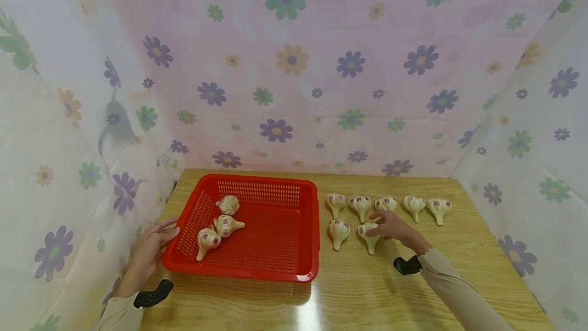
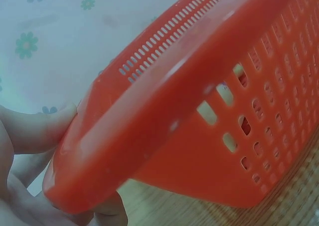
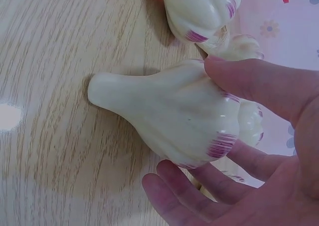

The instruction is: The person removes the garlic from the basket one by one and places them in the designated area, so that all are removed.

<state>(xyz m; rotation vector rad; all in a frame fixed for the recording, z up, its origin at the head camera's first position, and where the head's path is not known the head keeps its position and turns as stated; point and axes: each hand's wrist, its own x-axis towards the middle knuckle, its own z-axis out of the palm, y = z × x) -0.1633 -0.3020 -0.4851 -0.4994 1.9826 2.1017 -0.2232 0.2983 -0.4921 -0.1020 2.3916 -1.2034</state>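
Observation:
My left hand (image 1: 144, 254) grips the left rim of a red plastic basket (image 1: 257, 181), thumb on one side of the rim and fingers curled under it in the left wrist view. Inside the basket's left part lie three garlic bulbs (image 1: 207, 240), white with purple marks. My right hand (image 1: 395, 226) holds a garlic bulb (image 3: 169, 111) on the table, thumb on one side and fingertips round the other. Its stem points toward the near edge in the head view. Beside it, to the left, sits another garlic bulb (image 1: 339, 233).
Behind the right hand, several garlic bulbs (image 1: 360, 204) stand in a row along the back of the wooden table (image 1: 358, 295). Flower-patterned cloth (image 1: 285, 106) hangs at the back and both sides. The basket's right wall lies between the right hand and its inside.

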